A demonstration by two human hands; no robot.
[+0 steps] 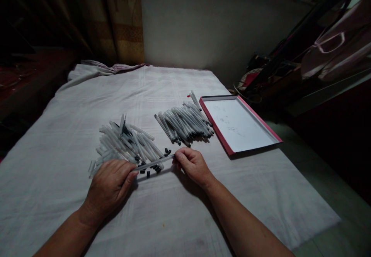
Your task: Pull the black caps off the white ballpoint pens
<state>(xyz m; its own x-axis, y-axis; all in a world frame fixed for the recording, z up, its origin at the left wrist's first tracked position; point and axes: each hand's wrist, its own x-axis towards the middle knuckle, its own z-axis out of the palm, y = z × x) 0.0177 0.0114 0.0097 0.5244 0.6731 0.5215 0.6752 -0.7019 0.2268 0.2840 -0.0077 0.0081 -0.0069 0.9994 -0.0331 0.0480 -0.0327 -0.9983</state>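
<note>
Clear plastic, a single pen tube is held level just above the white cloth of the bench. It is pinched at one end by the fingers of the left hand and at the other by those of the right hand, so both hands are closed on it. Behind the left hand a loose heap of tubes is seen, with small black caps scattered at its near edge (a few lie under the held tube). Further right, touching a red-rimmed tray, a tidier pile of dark-tipped pens is laid. The work is judged about half done: the tidy pile looks finished, while the heap is left.
</note>
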